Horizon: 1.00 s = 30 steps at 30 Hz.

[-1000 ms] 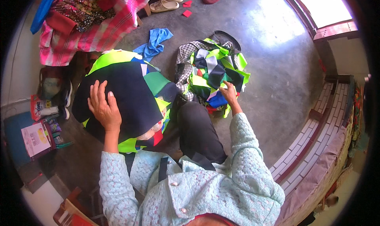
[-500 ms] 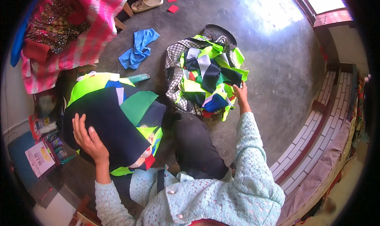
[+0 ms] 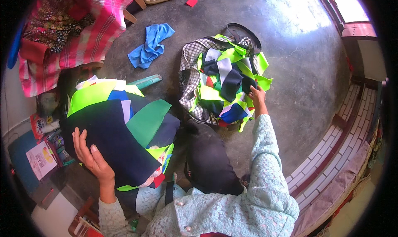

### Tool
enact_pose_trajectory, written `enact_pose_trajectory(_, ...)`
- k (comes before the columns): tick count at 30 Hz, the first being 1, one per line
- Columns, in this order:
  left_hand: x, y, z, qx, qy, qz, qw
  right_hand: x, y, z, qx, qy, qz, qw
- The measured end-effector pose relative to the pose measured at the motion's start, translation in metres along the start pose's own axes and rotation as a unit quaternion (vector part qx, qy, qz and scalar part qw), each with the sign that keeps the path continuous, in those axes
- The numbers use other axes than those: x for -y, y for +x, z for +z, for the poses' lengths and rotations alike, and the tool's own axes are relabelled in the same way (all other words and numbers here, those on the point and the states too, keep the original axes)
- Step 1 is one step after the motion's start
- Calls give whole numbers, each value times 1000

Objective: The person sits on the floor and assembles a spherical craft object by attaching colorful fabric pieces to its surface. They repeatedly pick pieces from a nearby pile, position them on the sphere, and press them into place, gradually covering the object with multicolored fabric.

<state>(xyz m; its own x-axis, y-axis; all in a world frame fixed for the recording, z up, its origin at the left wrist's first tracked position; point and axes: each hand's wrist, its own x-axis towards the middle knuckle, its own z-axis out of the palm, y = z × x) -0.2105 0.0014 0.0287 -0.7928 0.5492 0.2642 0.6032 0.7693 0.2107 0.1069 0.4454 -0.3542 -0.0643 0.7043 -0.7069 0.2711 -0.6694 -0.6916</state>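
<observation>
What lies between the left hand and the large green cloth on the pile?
In the head view, a dark cloth lies between the left hand and the green cloth.

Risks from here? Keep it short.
1. The right hand is at a dark scrap among overlapping pieces in the checked bag; pulling it could drag out the lime scrap beside it.
2. The left hand lies on a large navy cloth over a layered pile; pushing sideways might shift the green piece.
</observation>
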Motion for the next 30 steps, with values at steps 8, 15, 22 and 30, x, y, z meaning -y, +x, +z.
enact_pose_trajectory(8, 2, -2, -1, -20, 24, 17, 999, -43, -81, 12, 60, 23, -123, 990)
enact_pose_trajectory(15, 8, -9, 2, -48, 43, 7, 998, -15, -178, -13, 85, 112, -109, 984)
enact_pose_trajectory(22, 10, -10, 8, -77, 50, -13, 996, 88, -293, 6, 207, 250, -255, 911)
enact_pose_trajectory(30, 11, -8, 9, -98, 24, -22, 995, 64, -433, 44, 222, -112, -544, 802)
